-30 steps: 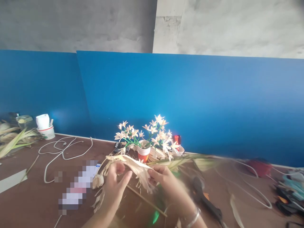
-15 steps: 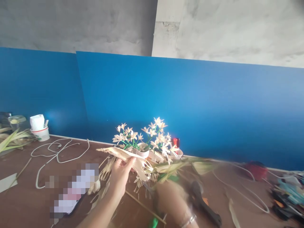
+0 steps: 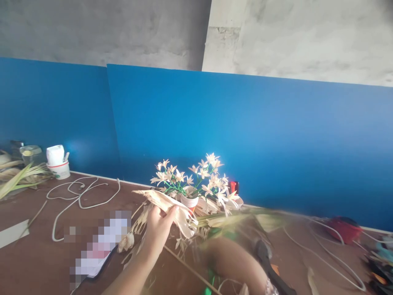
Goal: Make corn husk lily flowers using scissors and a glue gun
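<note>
Now just my left fingers (image 3: 170,214) pinch the pale husk (image 3: 167,201) in front of the flower cup (image 3: 189,201); my right hand (image 3: 213,252) has let go, leaving one end loose, and blurs low, its grip unreadable.

Head view, forward and down across the tabletop (image 3: 37,266)
</note>
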The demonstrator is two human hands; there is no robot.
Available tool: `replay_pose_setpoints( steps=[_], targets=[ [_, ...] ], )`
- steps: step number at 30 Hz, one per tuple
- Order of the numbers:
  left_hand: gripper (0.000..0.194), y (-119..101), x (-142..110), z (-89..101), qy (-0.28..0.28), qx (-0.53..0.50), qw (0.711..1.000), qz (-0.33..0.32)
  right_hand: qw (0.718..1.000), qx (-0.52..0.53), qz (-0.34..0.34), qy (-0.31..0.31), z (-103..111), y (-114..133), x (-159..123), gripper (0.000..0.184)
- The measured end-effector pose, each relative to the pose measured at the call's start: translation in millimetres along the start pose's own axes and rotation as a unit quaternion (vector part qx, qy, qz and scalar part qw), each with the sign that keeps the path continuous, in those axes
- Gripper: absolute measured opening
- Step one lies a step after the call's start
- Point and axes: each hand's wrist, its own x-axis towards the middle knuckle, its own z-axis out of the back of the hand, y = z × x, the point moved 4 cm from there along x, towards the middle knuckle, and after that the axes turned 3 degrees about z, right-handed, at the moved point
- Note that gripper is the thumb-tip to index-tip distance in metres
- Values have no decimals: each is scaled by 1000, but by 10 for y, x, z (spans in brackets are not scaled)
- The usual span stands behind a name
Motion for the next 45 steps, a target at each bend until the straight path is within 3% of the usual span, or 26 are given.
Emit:
replay_pose_setpoints(
  steps=[6, 9, 13, 17, 20, 23, 27, 30, 34, 37, 45],
  targets=[
    [37, -24, -25, 15, 38, 67, 993, -95, 993, 95, 37, 62, 194, -18, -18, 39],
    [38, -26, -28, 33, 10, 67, 994, -85, 980, 180, 46, 70, 308, 86, -40, 33],
    [34, -7, -66, 37, -30, 39, 998, -37, 934, 345, 64, 62, 410, 334, -62, 23],
    [30, 74, -186, 13, -1, 29, 1000, 5, 862, 494, 83, 72, 198, 543, -32, 30],
    [32, 197, -312, 2, 30, 22, 999, 33, 819, 568, 83, -9, -126, 515, 8, 39],
    [31, 388, -443, -34, 74, -13, 993, 94, 822, 556, 73, -105, -430, 390, -3, 35],
    [32, 649, -589, -136, 187, -40, 963, 190, 820, 547, 54, -159, -630, 282, -43, 39],
    [28, 733, -591, -145, 217, -47, 958, 183, 817, 550, 51, -163, -667, 263, -51, 42],
    [25, 764, -549, -156, 269, -50, 950, 150, 783, 607, -15, -137, -741, 200, -40, 48],
    [26, 805, -556, -155, 266, -40, 950, 156, 786, 603, -38, -128, -766, 178, -41, 51],
    [26, 822, -616, -154, 230, -35, 960, 157, 816, 565, -16, -123, -748, 218, -77, 46]
  ],
)
